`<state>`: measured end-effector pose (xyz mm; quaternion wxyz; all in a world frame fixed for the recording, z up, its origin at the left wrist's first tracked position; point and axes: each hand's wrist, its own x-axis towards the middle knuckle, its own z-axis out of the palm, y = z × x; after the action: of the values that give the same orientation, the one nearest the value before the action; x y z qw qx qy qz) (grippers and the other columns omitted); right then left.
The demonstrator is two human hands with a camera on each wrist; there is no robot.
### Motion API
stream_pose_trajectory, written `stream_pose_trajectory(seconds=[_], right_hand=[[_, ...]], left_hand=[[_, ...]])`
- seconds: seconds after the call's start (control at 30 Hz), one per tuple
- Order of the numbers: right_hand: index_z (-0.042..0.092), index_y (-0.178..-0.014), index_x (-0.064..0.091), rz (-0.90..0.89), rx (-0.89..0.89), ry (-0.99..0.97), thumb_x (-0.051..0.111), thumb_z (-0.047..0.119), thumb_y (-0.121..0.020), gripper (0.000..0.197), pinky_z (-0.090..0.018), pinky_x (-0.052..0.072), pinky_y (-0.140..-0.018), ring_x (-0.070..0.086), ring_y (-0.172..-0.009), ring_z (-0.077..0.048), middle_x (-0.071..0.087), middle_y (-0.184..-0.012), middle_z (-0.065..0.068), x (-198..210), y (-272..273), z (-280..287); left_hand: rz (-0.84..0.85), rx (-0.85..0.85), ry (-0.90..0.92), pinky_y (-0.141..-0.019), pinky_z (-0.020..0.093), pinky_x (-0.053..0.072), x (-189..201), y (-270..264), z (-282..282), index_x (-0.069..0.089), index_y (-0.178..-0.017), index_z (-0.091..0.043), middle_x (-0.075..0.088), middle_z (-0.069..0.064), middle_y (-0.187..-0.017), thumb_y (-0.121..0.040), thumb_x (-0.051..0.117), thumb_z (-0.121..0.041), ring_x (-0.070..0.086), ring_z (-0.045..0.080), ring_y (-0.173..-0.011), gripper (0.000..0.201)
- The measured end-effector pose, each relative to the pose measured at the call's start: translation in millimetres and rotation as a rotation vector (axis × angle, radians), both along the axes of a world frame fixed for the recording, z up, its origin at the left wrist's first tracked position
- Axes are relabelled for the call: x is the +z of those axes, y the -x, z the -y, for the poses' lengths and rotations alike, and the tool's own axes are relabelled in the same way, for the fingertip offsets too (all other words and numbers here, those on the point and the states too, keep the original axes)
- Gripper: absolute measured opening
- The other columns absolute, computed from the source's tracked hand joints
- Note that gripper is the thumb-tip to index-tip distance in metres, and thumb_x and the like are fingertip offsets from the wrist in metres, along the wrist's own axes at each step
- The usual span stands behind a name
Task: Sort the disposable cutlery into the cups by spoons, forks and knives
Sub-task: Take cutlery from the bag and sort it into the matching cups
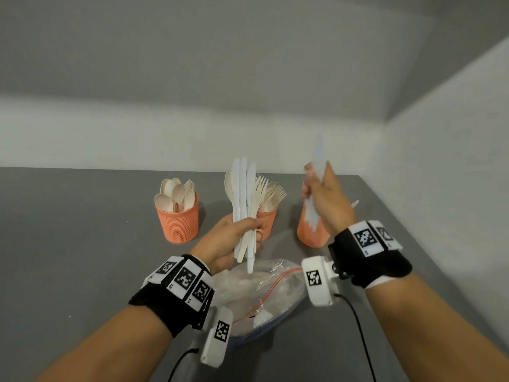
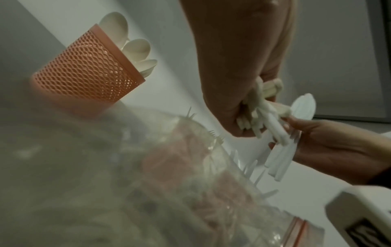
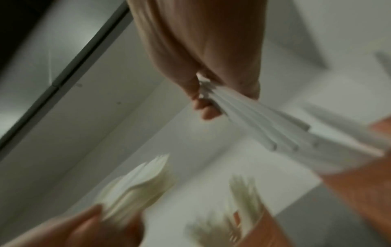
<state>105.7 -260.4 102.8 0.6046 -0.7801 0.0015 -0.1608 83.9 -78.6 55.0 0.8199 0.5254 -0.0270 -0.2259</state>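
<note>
Orange mesh cups stand in a row; the middle cup (image 1: 266, 220) holds forks. Before it, the left hand (image 1: 231, 241) grips a mixed bundle (image 1: 243, 205) upright for picking, while the right hand (image 1: 327, 199) grasps white knives (image 1: 316, 172) over the cup to its right (image 1: 309, 232), presumably the knives' cup.
</note>
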Motion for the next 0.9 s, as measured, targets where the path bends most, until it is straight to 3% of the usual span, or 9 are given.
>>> stream_pose_trajectory(seconds=[0.07, 0.2, 0.27, 0.4, 0.53, 0.67, 0.73, 0.83, 0.9], right_hand=[[0.011, -0.115, 0.044, 0.206, -0.171, 0.042, 0.035, 0.020, -0.100, 0.020, -0.006, 0.041, -0.066, 0.046, -0.059, 0.003, 0.045, -0.072, 0.009, 10, -12, 19], [0.015, -0.109, 0.045, 0.307, -0.269, 0.023, 0.034, 0.016, -0.099, 0.014, -0.001, 0.040, -0.068, 0.048, -0.073, -0.001, 0.050, -0.087, -0.001, 6, -35, 46], [0.015, -0.107, 0.045, 0.205, -0.228, -0.025, 0.036, 0.014, -0.099, 0.012, -0.001, 0.040, -0.068, 0.051, -0.076, -0.005, 0.052, -0.089, -0.005, -8, -45, 52], [0.017, -0.103, 0.050, -0.162, -0.136, -0.057, 0.049, 0.010, -0.091, 0.015, -0.029, 0.046, -0.081, 0.055, -0.092, -0.020, 0.057, -0.096, -0.003, -39, -62, 60], [0.010, -0.102, 0.054, -0.359, -0.152, 0.007, 0.044, 0.021, -0.095, 0.017, -0.031, 0.042, -0.077, 0.056, -0.089, -0.022, 0.059, -0.093, -0.007, -48, -67, 68], [0.000, -0.111, 0.057, -0.510, -0.167, 0.128, 0.038, 0.016, -0.096, 0.029, -0.037, 0.041, -0.089, 0.058, -0.103, -0.032, 0.060, -0.109, -0.019, -50, -64, 70], [0.006, -0.121, 0.050, -0.464, -0.185, 0.074, 0.040, 0.014, -0.095, 0.029, -0.033, 0.038, -0.089, 0.053, -0.106, -0.024, 0.054, -0.113, -0.010, -43, -64, 68], [0.015, -0.130, 0.043, -0.183, -0.216, 0.031, 0.051, 0.011, -0.089, 0.041, -0.027, 0.039, -0.097, 0.048, -0.111, -0.016, 0.049, -0.120, -0.002, -24, -61, 65], [0.015, -0.124, 0.048, 0.074, -0.238, 0.114, 0.055, 0.007, -0.086, 0.039, -0.010, 0.039, -0.087, 0.048, -0.106, -0.010, 0.049, -0.115, -0.002, -8, -52, 55]], left_hand=[[0.009, -0.011, -0.002, -0.049, 0.022, 0.045, 3, 1, 2, 0.054, -0.092, -0.008, 0.050, 0.006, -0.065, -0.090, 0.057, -0.012, 0.050, 0.012, -0.053, 0.006], [0.071, -0.037, -0.008, -0.051, 0.022, 0.043, 9, 4, 6, 0.056, -0.085, -0.011, 0.049, 0.004, -0.064, -0.091, 0.055, -0.015, 0.045, 0.013, -0.056, 0.007], [0.106, -0.045, -0.012, -0.050, 0.021, 0.043, 12, 5, 8, 0.057, -0.080, -0.011, 0.049, 0.004, -0.063, -0.091, 0.054, -0.012, 0.044, 0.014, -0.057, 0.012], [0.135, -0.044, -0.008, -0.048, 0.020, 0.045, 15, 2, 9, 0.061, -0.084, -0.011, 0.050, 0.005, -0.064, -0.091, 0.052, -0.008, 0.047, 0.014, -0.058, 0.012], [0.119, -0.033, -0.010, -0.046, 0.020, 0.044, 13, -3, 14, 0.059, -0.091, -0.012, 0.050, 0.003, -0.062, -0.086, 0.058, -0.011, 0.046, 0.013, -0.056, 0.005], [0.121, -0.033, 0.008, -0.048, 0.021, 0.046, 9, -6, 16, 0.063, -0.087, -0.014, 0.052, 0.001, -0.059, -0.085, 0.058, -0.011, 0.049, 0.012, -0.054, 0.006], [0.107, -0.025, 0.019, -0.052, 0.021, 0.051, 7, -9, 16, 0.064, -0.091, -0.012, 0.060, -0.001, -0.062, -0.087, 0.056, -0.006, 0.057, 0.010, -0.056, 0.010], [0.093, -0.008, 0.040, -0.055, 0.020, 0.055, 3, -14, 16, 0.063, -0.093, -0.010, 0.066, -0.002, -0.065, -0.087, 0.056, -0.003, 0.064, 0.009, -0.058, 0.011], [0.097, 0.008, 0.031, -0.053, 0.021, 0.055, 1, -16, 17, 0.063, -0.094, -0.010, 0.066, -0.001, -0.064, -0.087, 0.057, -0.004, 0.065, 0.009, -0.058, 0.011]])
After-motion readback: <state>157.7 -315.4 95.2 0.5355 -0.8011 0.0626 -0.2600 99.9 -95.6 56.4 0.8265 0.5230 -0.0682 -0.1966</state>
